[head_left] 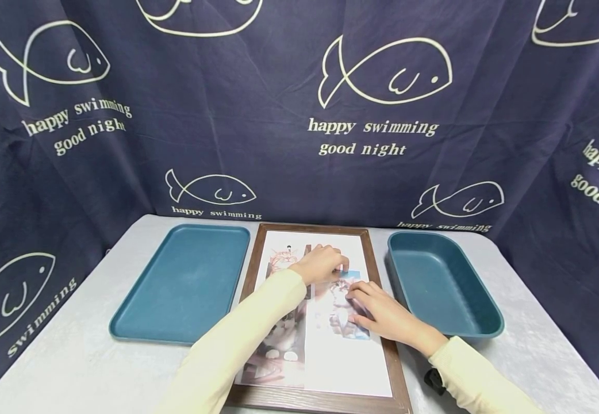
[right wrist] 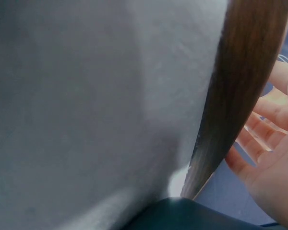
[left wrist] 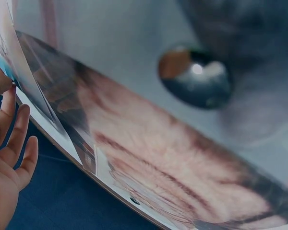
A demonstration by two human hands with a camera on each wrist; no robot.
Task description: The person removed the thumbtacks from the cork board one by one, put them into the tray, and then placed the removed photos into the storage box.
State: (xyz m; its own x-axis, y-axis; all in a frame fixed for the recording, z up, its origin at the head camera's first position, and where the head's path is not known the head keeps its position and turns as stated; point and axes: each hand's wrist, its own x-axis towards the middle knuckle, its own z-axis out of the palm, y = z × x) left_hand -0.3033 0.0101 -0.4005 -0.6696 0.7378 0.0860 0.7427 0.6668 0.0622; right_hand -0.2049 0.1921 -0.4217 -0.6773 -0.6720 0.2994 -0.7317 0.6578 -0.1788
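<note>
A glossy picture (head_left: 340, 319), patched in pale blue, white and pink, lies over the white right part of a panel framed in brown wood (head_left: 395, 368). The framed panel rests flat, longer than wide.

1. Brown wooden frame (right wrist: 245, 72), slanting from 1 to 5 o'clock.
2. Right hand (right wrist: 276, 155) at 4 o'clock, fingers along the frame's outer edge.
3. Grey desk (right wrist: 86, 96) filling 7 to 12 o'clock.
4. Teal container (right wrist: 182, 215) between 5 and 6.

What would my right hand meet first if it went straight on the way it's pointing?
Probably your left hand, near its wrist: the right hand points forward and left across the blue-edged picture. Depth is unclear, so it might pass underneath.
</note>
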